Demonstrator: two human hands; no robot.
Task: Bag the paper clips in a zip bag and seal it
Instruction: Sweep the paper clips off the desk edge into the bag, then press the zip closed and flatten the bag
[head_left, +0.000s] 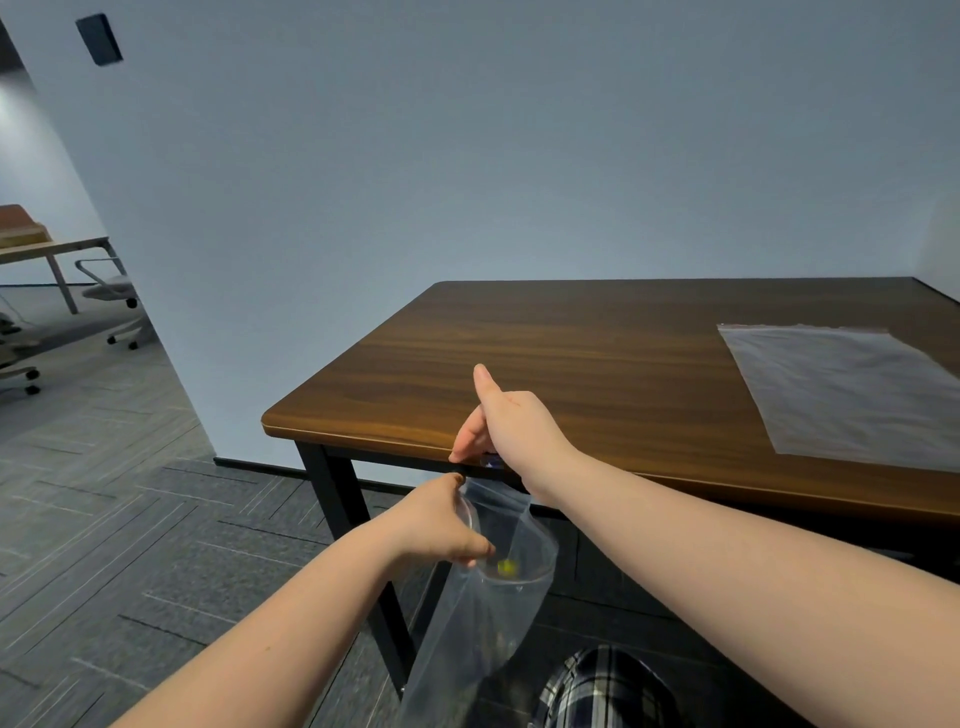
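Note:
My left hand grips the rim of a clear zip bag and holds its mouth wide just below the table's front edge. A small yellow-green paper clip shows inside the bag. My right hand rests at the front edge of the wooden table, thumb up and fingers pointing down over the edge, directly above the bag's mouth. A small bluish object, probably a paper clip, sits just under its fingers at the edge. What else the fingers cover is hidden.
A second clear zip bag lies flat on the table's right side. The table stands against a grey wall, with its black leg beside the held bag. Office chairs and another desk stand far left. My plaid-clad knee is below.

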